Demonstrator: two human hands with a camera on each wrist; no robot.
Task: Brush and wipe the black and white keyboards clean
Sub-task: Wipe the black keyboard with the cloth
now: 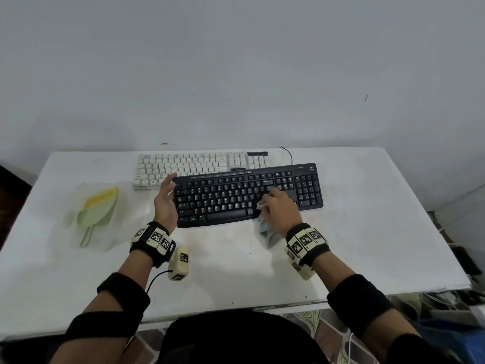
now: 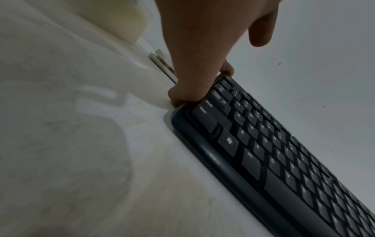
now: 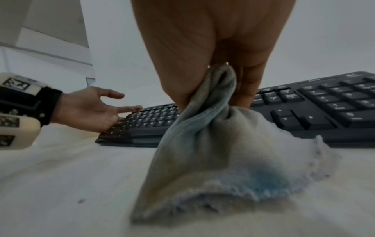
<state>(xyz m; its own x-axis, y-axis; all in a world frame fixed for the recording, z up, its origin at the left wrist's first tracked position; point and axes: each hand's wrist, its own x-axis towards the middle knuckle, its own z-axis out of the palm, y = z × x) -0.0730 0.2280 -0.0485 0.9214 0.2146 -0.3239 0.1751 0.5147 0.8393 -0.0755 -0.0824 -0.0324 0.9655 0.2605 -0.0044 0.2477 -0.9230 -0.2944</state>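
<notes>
Wiping the black keyboard [image 1: 248,194] now: lying long-axis left to right on the table [image 1: 367,232], overlapping the near edge of the white keyboard [image 1: 183,164]. Right hand [image 1: 282,208] clamped on a bunched cloth [image 3: 213,144] over the right-hand keys; left hand [image 1: 165,200], fingers loosely extended, bracing the left end. Unwiped keys stretching leftward, toward the bracing hand.

The right hand [image 1: 282,207] covers keys mid-right on the black keyboard [image 1: 246,195]. The white keyboard [image 1: 183,165] is partly hidden behind it. Key legends there are too small to read.
</notes>
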